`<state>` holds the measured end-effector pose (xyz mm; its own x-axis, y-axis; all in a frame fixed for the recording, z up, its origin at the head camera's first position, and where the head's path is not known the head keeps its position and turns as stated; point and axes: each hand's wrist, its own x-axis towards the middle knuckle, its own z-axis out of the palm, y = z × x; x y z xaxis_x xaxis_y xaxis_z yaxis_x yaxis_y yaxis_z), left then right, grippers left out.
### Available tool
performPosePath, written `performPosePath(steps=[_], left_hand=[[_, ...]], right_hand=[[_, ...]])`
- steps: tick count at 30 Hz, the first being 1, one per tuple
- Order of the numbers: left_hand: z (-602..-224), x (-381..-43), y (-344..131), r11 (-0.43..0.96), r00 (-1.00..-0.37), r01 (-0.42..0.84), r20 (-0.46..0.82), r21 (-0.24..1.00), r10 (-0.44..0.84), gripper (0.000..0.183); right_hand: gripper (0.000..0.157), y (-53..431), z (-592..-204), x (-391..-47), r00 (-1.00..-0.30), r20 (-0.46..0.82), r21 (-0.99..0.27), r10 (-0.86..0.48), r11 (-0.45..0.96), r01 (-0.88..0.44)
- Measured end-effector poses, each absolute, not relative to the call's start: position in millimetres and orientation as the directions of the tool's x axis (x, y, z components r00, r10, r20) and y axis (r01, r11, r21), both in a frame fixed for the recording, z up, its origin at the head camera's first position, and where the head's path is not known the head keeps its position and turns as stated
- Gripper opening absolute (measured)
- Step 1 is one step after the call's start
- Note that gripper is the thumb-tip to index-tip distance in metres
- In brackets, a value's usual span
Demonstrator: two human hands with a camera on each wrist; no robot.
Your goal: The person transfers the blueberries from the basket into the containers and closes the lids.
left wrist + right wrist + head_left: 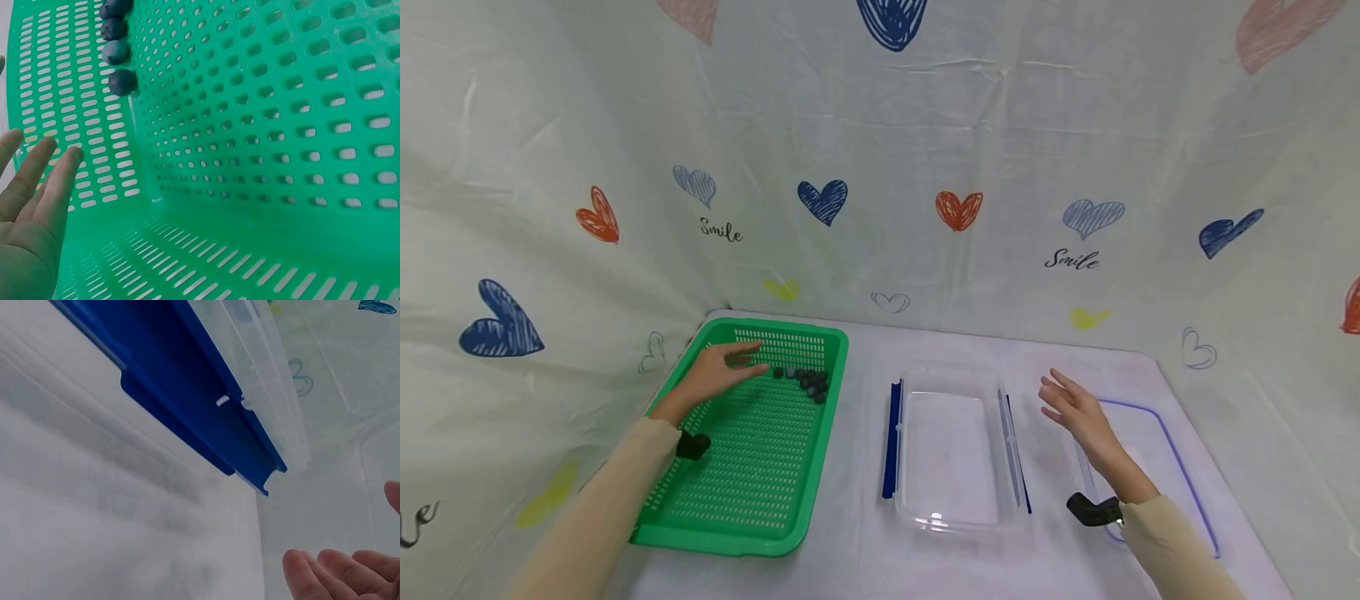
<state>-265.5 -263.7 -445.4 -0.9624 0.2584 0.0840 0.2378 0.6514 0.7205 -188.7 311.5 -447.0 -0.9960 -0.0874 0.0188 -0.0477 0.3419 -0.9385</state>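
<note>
Green basket [752, 467] runs lengthwise near to far; left hand [713, 373] and right hand [1081, 414] have fingers loosely extended.

Curtained booth [512, 200]; heart-printed sheeting [895, 133]

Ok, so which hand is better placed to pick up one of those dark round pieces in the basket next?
Probably the left hand: it is over the green basket, close to the dark round pieces. The right hand is farther off, with the clear container between it and the basket.
</note>
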Motion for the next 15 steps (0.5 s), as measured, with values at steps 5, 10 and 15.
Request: performPosePath(steps=[5, 10, 15], left_hand=[[-451.2, -271.9, -262.6, 0.62, -0.959, 0.239, 0.082, 0.747, 0.272, 0.063], [-453.8, -276.6, -259.4, 0.595, -0.956, 0.239, 0.078, 0.768, 0.284, 0.06], [-456.3, -277.6, -258.0, 0.56, -0.955, 0.236, 0.084, 0.794, 0.284, 0.056]], right_hand=[[0.065, 303.5, -453.4, -184.7, -0.998, 0.031, -0.971, -0.055, 0.235, -0.043], [0.059, 307.8, -477.0, -190.5, -0.997, 0.065, -0.99, -0.037, 0.126, -0.069], [0.052, 303.9, -488.7, -190.2, -0.996, 0.077, -0.996, -0.034, 0.041, -0.078]])
